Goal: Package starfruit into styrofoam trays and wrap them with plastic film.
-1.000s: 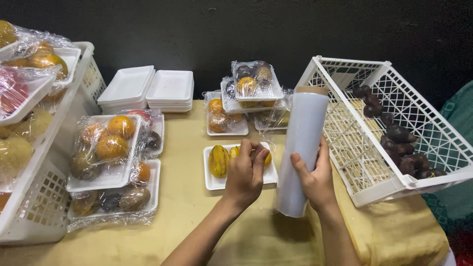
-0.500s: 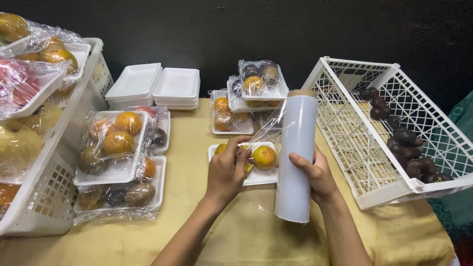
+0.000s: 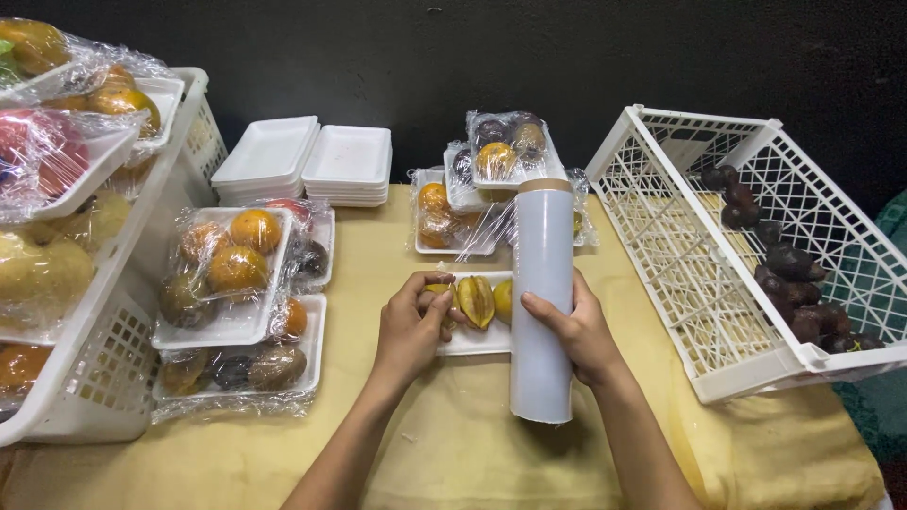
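At centre of bench (image 3: 453,444), covered with yellow cloth: white foam tray (image 3: 472,338) carrying yellow fruit (image 3: 475,300), partly hidden behind roll. Left hand (image 3: 411,326) clenched on near-left edge of tray, fingers curled over rim and touching fruit. Right hand (image 3: 578,331) grasping upright roll of cling film (image 3: 541,297), thumb across front, roll standing on bench just right of tray and touching it. Sheet of film stretched from roll leftward over tray; edge hard to make out.

Behind tray: pile of wrapped fruit trays (image 3: 491,175), purple and orange fruit under film. Further left, at back edge: two stacks of empty foam trays (image 3: 307,161), side by side. Left of centre: wrapped trays of oranges (image 3: 231,274), stacked, lowest holding darker fruit. Far left: white plastic basket (image 3: 113,274), tilted, filled with more wrapped trays. Right: second white basket (image 3: 699,255), tilted toward viewer, holding dark purple fruit (image 3: 784,274) gathered along far right side, well apart from both hands. Black wall (image 3: 453,57) behind.
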